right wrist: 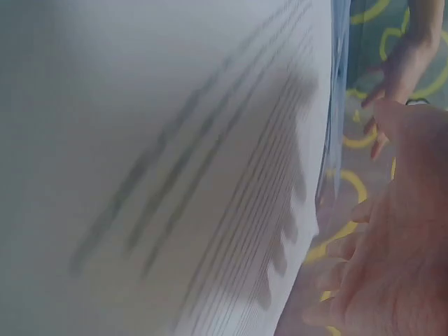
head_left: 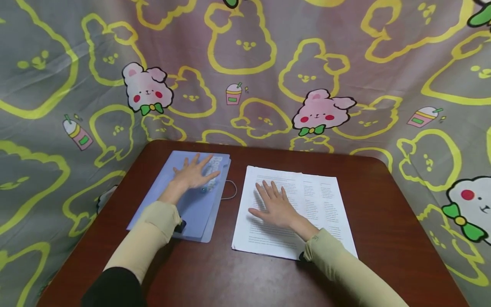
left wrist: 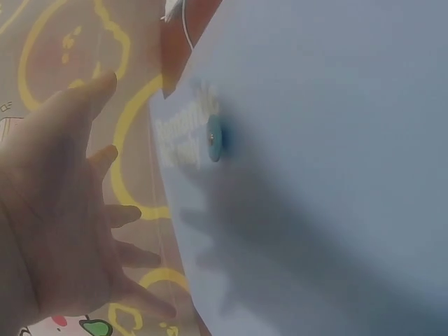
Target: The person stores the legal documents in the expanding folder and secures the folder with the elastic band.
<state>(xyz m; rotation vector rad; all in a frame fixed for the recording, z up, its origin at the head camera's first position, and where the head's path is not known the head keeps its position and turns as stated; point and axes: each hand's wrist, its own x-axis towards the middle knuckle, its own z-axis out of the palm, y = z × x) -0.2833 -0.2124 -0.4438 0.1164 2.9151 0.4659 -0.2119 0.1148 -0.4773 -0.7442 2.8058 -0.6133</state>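
A blue plastic folder [head_left: 165, 187] lies on the left of the table, with white lettering and a round teal button [left wrist: 215, 138] on its cover. My left hand [head_left: 193, 174] is over the folder's upper part, fingers spread; its shadow falls on the cover, and the left wrist view shows a gap below the palm. To the right lies a white sheet or stack of printed paper [head_left: 245, 232]. Over its left half my right hand [head_left: 275, 207] is held with fingers spread. In the right wrist view its shadow falls on the printed lines [right wrist: 231, 231]. Neither hand holds anything.
A thin pale cord loop [head_left: 235, 189] sticks out from the folder's right edge. The brown table [head_left: 215, 273] has rounded far corners. Patterned cloth [head_left: 253, 119] hangs behind it and at both sides.
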